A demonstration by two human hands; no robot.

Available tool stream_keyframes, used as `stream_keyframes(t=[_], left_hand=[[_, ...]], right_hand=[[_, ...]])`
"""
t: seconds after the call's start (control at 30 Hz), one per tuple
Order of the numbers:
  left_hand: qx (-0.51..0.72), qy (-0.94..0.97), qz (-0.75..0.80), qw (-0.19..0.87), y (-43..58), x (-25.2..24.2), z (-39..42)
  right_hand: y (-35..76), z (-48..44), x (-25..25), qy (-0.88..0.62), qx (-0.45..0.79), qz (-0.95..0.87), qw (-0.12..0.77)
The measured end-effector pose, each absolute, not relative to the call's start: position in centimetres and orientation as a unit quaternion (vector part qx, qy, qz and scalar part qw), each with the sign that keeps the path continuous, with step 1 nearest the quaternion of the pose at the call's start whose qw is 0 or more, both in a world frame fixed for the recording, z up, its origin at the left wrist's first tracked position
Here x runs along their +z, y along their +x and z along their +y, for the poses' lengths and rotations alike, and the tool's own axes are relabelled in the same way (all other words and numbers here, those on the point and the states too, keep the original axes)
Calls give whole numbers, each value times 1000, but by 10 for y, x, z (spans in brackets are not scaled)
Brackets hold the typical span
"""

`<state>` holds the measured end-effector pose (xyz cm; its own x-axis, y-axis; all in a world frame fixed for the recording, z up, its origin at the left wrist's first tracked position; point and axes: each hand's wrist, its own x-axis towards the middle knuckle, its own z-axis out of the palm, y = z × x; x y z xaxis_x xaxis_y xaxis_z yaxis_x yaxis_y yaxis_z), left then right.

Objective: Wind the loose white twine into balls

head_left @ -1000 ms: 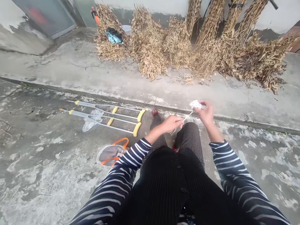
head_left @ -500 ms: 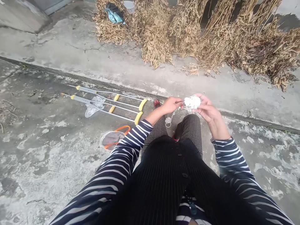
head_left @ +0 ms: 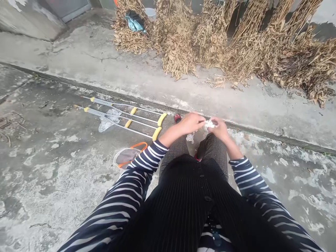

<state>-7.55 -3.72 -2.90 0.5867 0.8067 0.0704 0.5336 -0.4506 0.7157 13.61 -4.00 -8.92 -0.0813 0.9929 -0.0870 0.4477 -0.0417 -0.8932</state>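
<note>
My right hand [head_left: 218, 129] is closed around a small bundle of white yarn [head_left: 209, 124], hiding part of it. Its fingers curl over the bundle's right side. Just left of the yarn, my left hand [head_left: 193, 122] is pinched, thumb and fingertips together at the bundle's edge. What sits in that pinch is too small to make out. A small white lacy piece [head_left: 190, 138] hangs below my left hand, in front of my knees; whether a strand joins it to the yarn, I cannot tell.
Two crutches with yellow pads [head_left: 156, 133] lie on the concrete at left, over a clear plastic bag [head_left: 109, 120]. Nearer is a grey bag with orange handles [head_left: 126, 157]. A low concrete step [head_left: 126, 75] runs across; dried plant bundles [head_left: 181, 42] stand behind it.
My right hand has turned and come lower and nearer to my left hand, closing over the white yarn. My left hand has shifted slightly right. The view has tilted a little.
</note>
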Motion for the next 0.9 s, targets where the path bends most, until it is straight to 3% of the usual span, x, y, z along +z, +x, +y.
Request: stream_keyframes(t=[0.07,0.13,0.23,0.4,0.5,0.6,0.67,0.8,0.9], left_hand=[[201,852,388,287,-79,-24,-20],[204,852,372,306,-81,-29,-8],[233,803,390,385,-80,-52,-5],[237,708,465,476,-76,-95,-38],[188,711,456,501,-76,-102,-64],[168,745,432,479,-79,-86,-75],[175,784,423,419,-80,-66,-71],[193,851,388,297,-81,-30,-42],[207,846,384,305,-82,-30,-19]], right_hand=[[128,-56,-82,-516,593,-535,311],[127,-66,-67,-437,713,-457,302],[133,-69,-47,-410,749,-380,355],[145,-54,-42,-495,664,-331,452],[150,-40,-51,-590,501,-379,507],[149,-35,-65,-687,309,-468,462],[142,-40,-76,-701,284,-516,403],[124,-63,-83,-600,462,-565,328],[122,-74,-69,-479,635,-494,351]])
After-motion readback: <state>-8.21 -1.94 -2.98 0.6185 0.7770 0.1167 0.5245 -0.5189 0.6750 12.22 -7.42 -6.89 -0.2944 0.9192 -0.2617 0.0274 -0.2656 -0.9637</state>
